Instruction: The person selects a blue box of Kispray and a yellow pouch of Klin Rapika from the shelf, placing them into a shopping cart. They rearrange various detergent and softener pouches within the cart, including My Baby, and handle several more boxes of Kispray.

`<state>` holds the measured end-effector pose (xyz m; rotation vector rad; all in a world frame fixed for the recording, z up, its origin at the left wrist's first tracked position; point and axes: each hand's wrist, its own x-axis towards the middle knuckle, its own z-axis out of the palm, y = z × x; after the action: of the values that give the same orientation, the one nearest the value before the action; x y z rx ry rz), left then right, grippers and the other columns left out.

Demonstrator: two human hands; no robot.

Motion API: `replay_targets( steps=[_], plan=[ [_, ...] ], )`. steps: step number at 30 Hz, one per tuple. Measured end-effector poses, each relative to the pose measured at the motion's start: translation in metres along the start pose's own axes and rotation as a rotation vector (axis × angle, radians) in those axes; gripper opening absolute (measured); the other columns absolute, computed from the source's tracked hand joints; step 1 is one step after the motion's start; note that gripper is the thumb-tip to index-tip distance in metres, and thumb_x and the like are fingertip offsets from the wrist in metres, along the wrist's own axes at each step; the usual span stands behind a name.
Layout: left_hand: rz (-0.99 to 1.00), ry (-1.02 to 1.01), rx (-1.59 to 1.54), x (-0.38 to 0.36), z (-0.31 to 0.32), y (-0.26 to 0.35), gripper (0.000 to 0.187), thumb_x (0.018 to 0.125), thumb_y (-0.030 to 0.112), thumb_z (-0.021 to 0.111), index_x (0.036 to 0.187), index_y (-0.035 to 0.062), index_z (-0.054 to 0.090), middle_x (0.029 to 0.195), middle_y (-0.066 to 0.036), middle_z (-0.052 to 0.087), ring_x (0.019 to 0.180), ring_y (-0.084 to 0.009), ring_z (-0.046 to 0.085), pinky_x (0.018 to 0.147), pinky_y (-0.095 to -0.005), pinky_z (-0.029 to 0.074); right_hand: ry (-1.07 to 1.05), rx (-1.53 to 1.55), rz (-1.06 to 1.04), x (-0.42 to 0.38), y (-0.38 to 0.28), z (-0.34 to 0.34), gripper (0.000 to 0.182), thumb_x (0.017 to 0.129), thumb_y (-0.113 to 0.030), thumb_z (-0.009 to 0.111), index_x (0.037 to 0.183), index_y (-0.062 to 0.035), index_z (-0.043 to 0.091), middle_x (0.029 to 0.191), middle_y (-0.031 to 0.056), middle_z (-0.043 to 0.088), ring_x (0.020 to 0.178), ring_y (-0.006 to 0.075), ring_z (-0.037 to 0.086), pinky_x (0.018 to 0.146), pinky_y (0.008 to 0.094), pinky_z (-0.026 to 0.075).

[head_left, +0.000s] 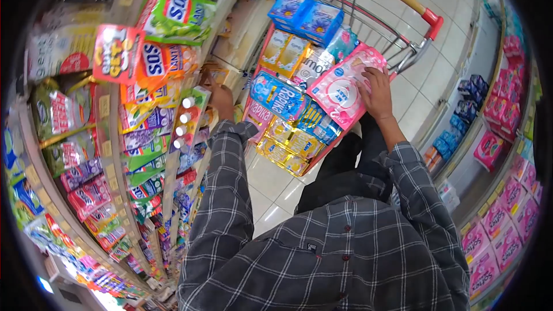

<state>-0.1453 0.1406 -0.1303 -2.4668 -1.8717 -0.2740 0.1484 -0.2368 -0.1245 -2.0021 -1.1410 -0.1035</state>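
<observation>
My right hand [377, 93] lies with fingers spread on a pink pack [347, 83], which rests at a slant over the goods in a shopping cart [419, 40]. My left hand [221, 98] reaches to the shelf on the left, a finger stretched out beside a strip display with white round caps [183, 116]; its other fingers are partly hidden. Under and around the pink pack sit blue Rapika packs [277, 95], yellow packs [291, 143], gold-and-white packs [283, 52] and blue boxes with a flower [315, 22].
Shelves on the left hold SOS floor cleaner pouches [178, 14] with a red price sign [118, 53] sticking out. On the right, shelves carry pink Softex packs [496, 219] and small blue packs [468, 95]. White floor tiles [446, 0] run between them.
</observation>
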Motion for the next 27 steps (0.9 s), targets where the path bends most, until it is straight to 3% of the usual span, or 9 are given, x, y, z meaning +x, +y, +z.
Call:
replay_targets(
  steps=[5, 8, 11, 15, 19, 23, 25, 27],
  plan=[
    [0.169, 0.155, -0.017, -0.005, 0.002, -0.006, 0.059, 0.084, 0.014, 0.063, 0.137, 0.0092, 0.037, 0.141, -0.023, 0.041, 0.127, -0.0445, 0.043, 0.102, -0.0548, 0.038, -0.019, -0.014, -0.020, 0.002, 0.000, -0.001, 0.030, 0.085, -0.021, 0.068, 0.107, -0.0033, 0.060, 0.112, 0.0121, 0.060, 0.109, 0.0281, 0.056, 0.112, 0.0482, 0.031],
    [0.081, 0.072, -0.067, 0.004, 0.010, -0.011, 0.049, 0.084, 0.013, 0.064, 0.128, 0.0080, 0.043, 0.129, -0.019, 0.047, 0.121, -0.0422, 0.047, 0.099, -0.0527, 0.040, -0.037, -0.020, -0.025, 0.004, -0.001, -0.003, 0.030, 0.086, -0.022, 0.067, 0.108, -0.0034, 0.060, 0.111, 0.0121, 0.060, 0.109, 0.0276, 0.056, 0.113, 0.0482, 0.030],
    [0.263, 0.146, -0.057, -0.003, 0.007, -0.003, 0.041, 0.083, 0.007, 0.063, 0.122, 0.0071, 0.049, 0.122, -0.018, 0.051, 0.114, -0.0401, 0.050, 0.092, -0.0502, 0.043, -0.055, -0.039, -0.020, 0.003, -0.001, -0.002, 0.030, 0.087, -0.024, 0.066, 0.108, -0.0038, 0.060, 0.109, 0.0118, 0.060, 0.110, 0.0273, 0.056, 0.113, 0.0484, 0.029],
    [0.481, 0.155, -0.095, -0.034, -0.045, 0.028, 0.034, 0.082, 0.000, 0.061, 0.114, 0.0061, 0.055, 0.111, -0.017, 0.053, 0.103, -0.0371, 0.052, 0.088, -0.0471, 0.043, -0.037, -0.018, -0.020, 0.005, -0.004, -0.003, 0.030, 0.087, -0.024, 0.066, 0.108, -0.0038, 0.061, 0.110, 0.0121, 0.060, 0.111, 0.0279, 0.056, 0.113, 0.0478, 0.029],
    [0.646, 0.330, -0.299, -0.084, -0.095, 0.043, 0.039, 0.084, 0.000, 0.063, 0.122, 0.0067, 0.060, 0.110, -0.015, 0.053, 0.103, -0.0344, 0.052, 0.088, -0.0428, 0.043, -0.046, 0.161, 0.089, 0.007, -0.015, -0.009, 0.040, 0.084, -0.026, 0.070, 0.115, -0.0024, 0.058, 0.118, 0.0155, 0.058, 0.115, 0.0309, 0.054, 0.112, 0.0441, 0.032],
    [0.526, 0.008, -0.717, -0.145, -0.172, 0.076, 0.042, 0.085, 0.001, 0.064, 0.126, 0.0077, 0.061, 0.112, -0.014, 0.055, 0.108, -0.0293, 0.054, 0.092, -0.0385, 0.043, -0.261, 0.492, 0.169, 0.007, -0.074, -0.026, 0.060, 0.082, -0.027, 0.074, 0.130, -0.0012, 0.049, 0.129, 0.0199, 0.051, 0.124, 0.0345, 0.049, 0.109, 0.0406, 0.035],
    [0.512, -0.247, -0.910, -0.163, -0.196, 0.088, 0.043, 0.085, 0.001, 0.065, 0.128, 0.0077, 0.061, 0.113, -0.014, 0.055, 0.110, -0.0271, 0.054, 0.096, -0.0369, 0.042, -0.542, 0.645, 0.079, 0.008, -0.115, -0.044, 0.073, 0.083, -0.029, 0.073, 0.142, -0.0023, 0.039, 0.138, 0.0210, 0.046, 0.129, 0.0343, 0.045, 0.108, 0.0404, 0.036],
    [0.577, -0.402, -0.946, -0.175, -0.213, 0.101, 0.044, 0.088, 0.004, 0.064, 0.132, 0.0057, 0.057, 0.117, -0.014, 0.056, 0.112, -0.0259, 0.054, 0.098, -0.0359, 0.042, -0.642, 0.699, 0.072, 0.003, -0.147, -0.049, 0.068, 0.083, -0.030, 0.074, 0.138, -0.0015, 0.045, 0.126, 0.0187, 0.056, 0.114, 0.0315, 0.057, 0.098, 0.0379, 0.045]
  ],
)
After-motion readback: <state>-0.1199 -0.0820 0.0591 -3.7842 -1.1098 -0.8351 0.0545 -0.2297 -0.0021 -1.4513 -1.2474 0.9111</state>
